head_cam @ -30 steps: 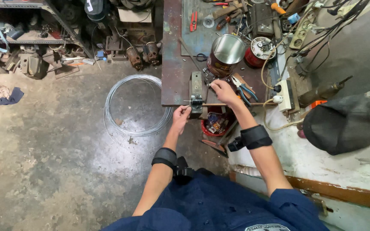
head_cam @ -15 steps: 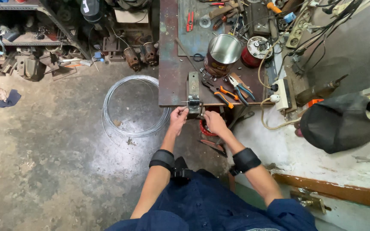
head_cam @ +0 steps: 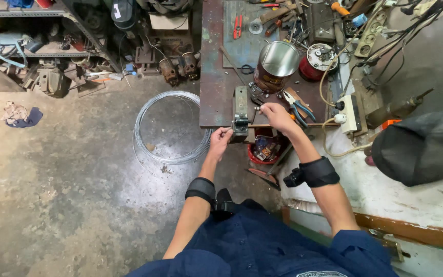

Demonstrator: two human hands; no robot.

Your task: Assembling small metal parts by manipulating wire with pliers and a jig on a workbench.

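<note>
Left hand (head_cam: 220, 137) was curled at the front edge of the workbench (head_cam: 212, 77), its fingers closed round the small handle or wire end that stuck out beside the little bench vise (head_cam: 240, 123). Whether it gripped the vise handle itself or a strand of wire was too small to tell. Right hand (head_cam: 277, 115) hovered over the bench just right of the vise, fingertips drawn together in a pinch on something tiny, perhaps a short piece of wire or a pin; the thing itself could not be made out.

That vise sat clamped at the near edge of the bench, a grey metal block (head_cam: 240, 98) running back from it. It looked heavy and rigid, unlikely to shift under a pull, and its handle seemed the natural place to grasp. Anything thin pinched by the right hand would likely be light, springy and easy to drop, best held close to its end.

Blue-handled pliers (head_cam: 297, 106) lay just beside the right hand, a steel tin can (head_cam: 276, 65) stood behind them, and a coil of bare wire (head_cam: 170, 128) lay on the concrete floor (head_cam: 67, 195) left of the bench.
</note>
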